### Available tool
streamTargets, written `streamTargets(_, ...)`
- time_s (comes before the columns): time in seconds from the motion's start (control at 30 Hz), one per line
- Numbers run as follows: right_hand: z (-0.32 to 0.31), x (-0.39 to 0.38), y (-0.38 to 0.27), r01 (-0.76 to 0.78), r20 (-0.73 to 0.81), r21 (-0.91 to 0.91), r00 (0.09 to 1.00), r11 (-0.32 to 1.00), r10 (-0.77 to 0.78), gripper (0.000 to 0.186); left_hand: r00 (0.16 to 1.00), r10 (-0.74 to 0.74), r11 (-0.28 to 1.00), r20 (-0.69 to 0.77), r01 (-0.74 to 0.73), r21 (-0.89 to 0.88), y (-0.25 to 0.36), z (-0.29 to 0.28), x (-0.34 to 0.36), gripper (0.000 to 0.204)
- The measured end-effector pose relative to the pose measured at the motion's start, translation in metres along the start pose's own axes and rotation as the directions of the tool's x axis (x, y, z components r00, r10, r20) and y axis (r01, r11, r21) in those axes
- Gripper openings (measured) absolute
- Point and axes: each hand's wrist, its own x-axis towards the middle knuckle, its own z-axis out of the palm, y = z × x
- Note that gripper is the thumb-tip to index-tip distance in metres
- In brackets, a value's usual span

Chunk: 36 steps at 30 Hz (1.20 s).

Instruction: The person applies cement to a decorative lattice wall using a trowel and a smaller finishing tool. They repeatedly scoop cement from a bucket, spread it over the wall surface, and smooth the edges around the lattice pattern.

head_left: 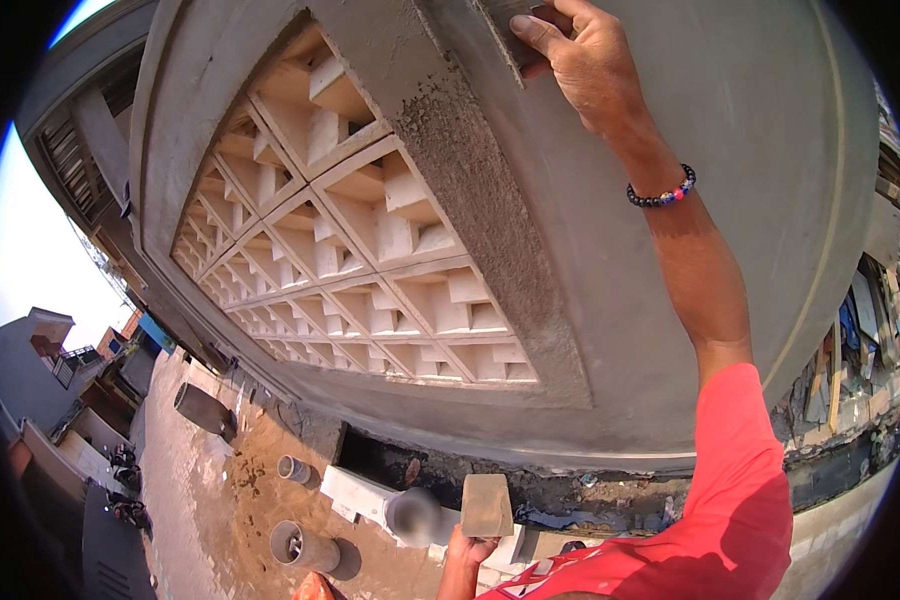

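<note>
My right hand (pixel 595 75), raised at the top, wears a beaded bracelet (pixel 660 198) on its wrist. Its fingers close round a flat, thin plastering float (pixel 500 38) held against the grey wall (pixel 630 300); the upper frame edge cuts off part of the tool. Low in the picture, my left hand (pixel 473 546) grips a square mortar board (pixel 486 506) from beneath. The board's face looks bare, with a thin grey-brown film. Beside the float, a rough, darker band of mortar (pixel 480 190) runs down next to the pale ventilation blocks (pixel 370 205).
Below the wall runs a dark, open trench (pixel 370 458) with rubble. Several buckets stand on sandy ground, among them a grey bucket (pixel 305 548) and a smaller pail (pixel 293 468). A sand pile (pixel 260 450) lies left. Scrap timber (pixel 835 370) is heaped at the right.
</note>
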Motion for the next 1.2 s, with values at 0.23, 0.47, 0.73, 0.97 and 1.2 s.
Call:
streamTargets(0.23,0.021,0.102,-0.005,0.343,0.007,-0.089,0.939,0.935,-0.344,0.042,1.000,0.005,1.000,0.025,-0.005,-0.014,-0.009,0.007,0.000,0.029)
streamTargets(0.47,0.046,0.050,0.040,0.340,-0.010,-0.357,0.930,0.870,-0.367,0.040,0.999,0.021,0.998,-0.029,-0.022,-0.053,-0.030,0.014,-0.010,0.027)
streamTargets(0.73,-0.007,-0.067,0.045,-0.164,0.072,-0.014,0.984,0.986,0.165,0.040,1.000,0.016,1.000,0.002,-0.016,0.012,-0.040,0.027,0.000,0.024)
streamTargets(0.97,-0.003,0.048,0.005,0.035,0.048,0.106,0.998,0.994,-0.040,0.041,0.999,-0.014,0.999,0.050,0.016,-0.036,-0.045,0.020,0.015,0.023)
streamTargets(1.2,0.045,0.132,-0.044,0.121,0.016,-0.079,0.993,0.989,-0.120,0.043,0.998,0.025,1.000,0.051,-0.024,-0.016,-0.026,0.017,0.036,0.022)
